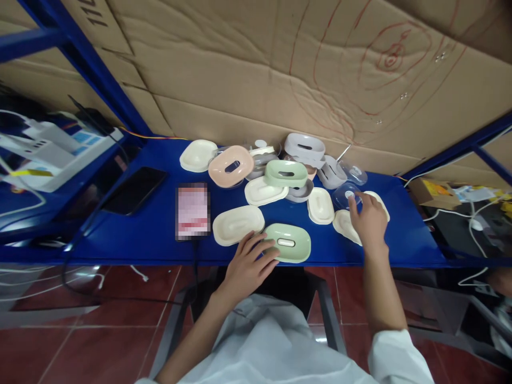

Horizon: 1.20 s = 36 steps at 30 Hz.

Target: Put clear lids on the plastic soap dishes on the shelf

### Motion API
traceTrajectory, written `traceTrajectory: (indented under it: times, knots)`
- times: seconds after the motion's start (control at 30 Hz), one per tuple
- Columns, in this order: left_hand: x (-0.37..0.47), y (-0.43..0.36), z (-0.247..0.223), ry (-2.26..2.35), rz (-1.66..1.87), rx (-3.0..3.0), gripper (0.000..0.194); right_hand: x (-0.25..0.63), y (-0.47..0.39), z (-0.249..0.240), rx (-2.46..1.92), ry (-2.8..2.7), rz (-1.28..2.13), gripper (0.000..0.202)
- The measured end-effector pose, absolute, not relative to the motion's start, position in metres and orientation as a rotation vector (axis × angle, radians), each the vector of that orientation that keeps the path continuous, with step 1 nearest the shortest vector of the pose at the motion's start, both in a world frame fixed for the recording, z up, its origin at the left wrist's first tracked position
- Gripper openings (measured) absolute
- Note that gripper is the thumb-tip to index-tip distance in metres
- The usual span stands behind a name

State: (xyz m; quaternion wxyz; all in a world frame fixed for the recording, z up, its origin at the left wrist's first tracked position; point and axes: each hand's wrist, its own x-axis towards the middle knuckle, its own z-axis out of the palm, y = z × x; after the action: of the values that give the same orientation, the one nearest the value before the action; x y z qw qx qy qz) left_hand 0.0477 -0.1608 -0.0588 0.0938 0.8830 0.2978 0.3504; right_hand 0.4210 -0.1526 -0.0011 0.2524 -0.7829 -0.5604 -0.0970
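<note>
My left hand (250, 262) lies at the table's front edge, its fingers stretched out and slightly apart. Its fingertips rest on the left rim of a light green soap dish (294, 253), which has a slot with a white piece showing in the middle. Just behind that hand is a cream oval tray (236, 225). Over on the right, my right hand (370, 221) has its thumb and fingers closed at the near right edge of a clear plastic lid (342, 196). Cream trays (344, 226) lie under and beside this hand, partly hidden by it.
Behind lie a peach dish (236, 169), another green dish (290, 175), grey dishes (306, 146), and several cream trays and clear lids. A black phone (134, 190) and a blurred-out device (192, 210) with a cable are on the left. Cardboard (240, 69) walls the back.
</note>
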Motion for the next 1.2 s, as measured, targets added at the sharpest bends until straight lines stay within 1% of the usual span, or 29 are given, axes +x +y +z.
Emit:
traceTrajectory:
  times: [0.13, 0.23, 0.33, 0.43, 0.5, 0.6, 0.67, 0.73, 0.87, 0.97, 1.03, 1.13, 1.2]
  knots:
    - [0.048, -0.161, -0.059, 0.882, 1.065, 2.625, 0.016, 0.457, -0.096, -0.017, -2.318, -1.380, -0.195, 0.084]
    - [0.048, -0.161, -0.059, 0.882, 1.078, 2.608, 0.018, 0.454, -0.079, -0.033, -2.407, -1.291, -0.151, 0.091]
    - [0.049, -0.162, -0.059, 0.887, 1.079, 2.595, 0.019, 0.444, -0.081, -0.030, -2.493, -1.243, -0.137, 0.087]
    - [0.049, -0.162, -0.057, 0.885, 1.080, 2.581, 0.020, 0.438, -0.095, -0.008, -2.553, -1.219, -0.075, 0.074]
    - [0.049, -0.161, -0.057, 0.880, 1.073, 2.555, 0.020, 0.435, -0.113, 0.010, -2.495, -1.207, -0.010, 0.065]
    - [0.048, -0.160, -0.057, 0.860, 1.062, 2.507, 0.020, 0.423, -0.152, 0.025, -2.235, -1.208, 0.049, 0.055]
    - [0.048, -0.160, -0.058, 0.837, 1.066, 2.480, 0.020, 0.405, -0.181, 0.021, -2.017, -1.274, 0.071, 0.052]
    - [0.047, -0.160, -0.059, 0.839, 1.072, 2.453, 0.027, 0.382, -0.207, 0.008, -1.761, -1.472, 0.135, 0.049]
    - [0.043, -0.161, -0.062, 0.920, 1.031, 2.375, 0.055, 0.338, -0.231, -0.028, -1.363, -1.923, 0.323, 0.049]
    - [0.040, -0.160, -0.062, 0.903, 0.968, 2.380, 0.069, 0.319, -0.227, -0.043, -1.304, -2.059, 0.401, 0.047]
    - [0.039, -0.159, -0.062, 0.898, 0.935, 2.406, 0.074, 0.311, -0.221, -0.043, -1.348, -2.100, 0.382, 0.051]
    - [0.039, -0.159, -0.065, 0.905, 0.945, 2.396, 0.077, 0.302, -0.215, -0.035, -1.449, -2.119, 0.288, 0.066]
    - [0.039, -0.159, -0.067, 0.905, 0.966, 2.363, 0.079, 0.298, -0.213, -0.028, -1.448, -2.168, 0.254, 0.066]
